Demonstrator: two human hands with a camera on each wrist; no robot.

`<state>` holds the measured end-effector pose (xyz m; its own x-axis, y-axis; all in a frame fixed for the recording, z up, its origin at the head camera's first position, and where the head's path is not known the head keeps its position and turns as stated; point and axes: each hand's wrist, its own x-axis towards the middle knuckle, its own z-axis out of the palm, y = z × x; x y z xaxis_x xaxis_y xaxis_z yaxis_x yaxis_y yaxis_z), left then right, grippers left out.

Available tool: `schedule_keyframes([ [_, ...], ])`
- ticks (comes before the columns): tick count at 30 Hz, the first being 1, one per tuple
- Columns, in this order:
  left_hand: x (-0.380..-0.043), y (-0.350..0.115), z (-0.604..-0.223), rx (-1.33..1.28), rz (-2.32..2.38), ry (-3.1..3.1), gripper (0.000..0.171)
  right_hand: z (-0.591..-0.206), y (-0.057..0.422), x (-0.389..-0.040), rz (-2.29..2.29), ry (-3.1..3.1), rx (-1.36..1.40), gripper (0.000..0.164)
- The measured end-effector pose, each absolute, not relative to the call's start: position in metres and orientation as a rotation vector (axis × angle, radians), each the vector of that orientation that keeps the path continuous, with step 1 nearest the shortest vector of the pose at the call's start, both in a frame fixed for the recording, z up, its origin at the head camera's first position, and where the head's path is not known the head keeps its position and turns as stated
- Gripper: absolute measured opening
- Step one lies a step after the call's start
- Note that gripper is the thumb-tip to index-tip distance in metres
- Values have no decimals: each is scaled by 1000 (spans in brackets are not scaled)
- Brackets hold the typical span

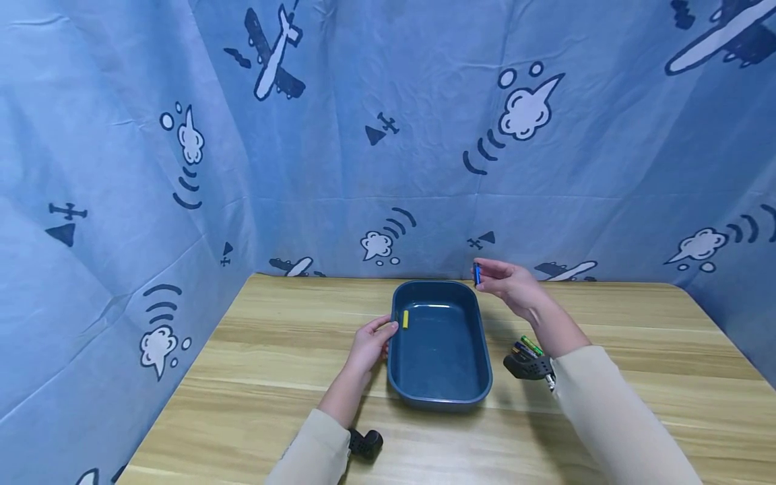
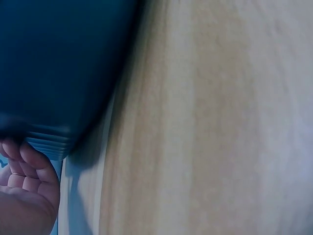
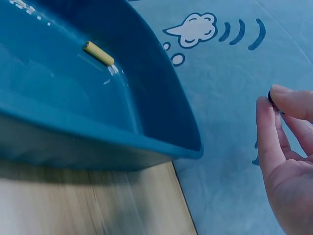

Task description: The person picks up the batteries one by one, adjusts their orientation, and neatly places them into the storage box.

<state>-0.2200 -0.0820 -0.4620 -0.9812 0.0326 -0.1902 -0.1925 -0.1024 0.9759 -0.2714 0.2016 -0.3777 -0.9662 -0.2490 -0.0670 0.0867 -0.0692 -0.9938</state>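
Note:
A dark blue rectangular basin [image 1: 438,367] stands on the table, with a yellow battery [image 1: 405,319] lying inside along its left wall. My left hand [image 1: 369,340] grips the basin's left side, thumb over the rim and fingers on the outside. Beyond the basin's far right corner, my right hand [image 1: 508,284] pinches a blue battery [image 1: 477,274] between thumb and fingers, held up nearly upright. In the right wrist view only a dark end of that battery [image 3: 271,97] shows between the fingertips.
To the right of the basin, several batteries [image 1: 531,345], one green, lie on the wooden table [image 1: 291,337], partly hidden by the right wrist's black camera mount [image 1: 527,367]. A blue printed curtain [image 1: 424,168] hangs behind the table's far edge and at the sides.

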Motion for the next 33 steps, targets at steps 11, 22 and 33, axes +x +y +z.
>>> schedule_keyframes([
  [11,-214,-83,-449,-142,2203,1968,44,-378,186,-271,-2205,1896,-193,68],
  [22,-219,-81,-461,-176,2187,2027,38,-383,167,-276,-2194,1935,-158,63],
  [33,-216,-81,-459,-189,2208,2014,40,-386,155,-278,-2215,1895,-129,63],
])
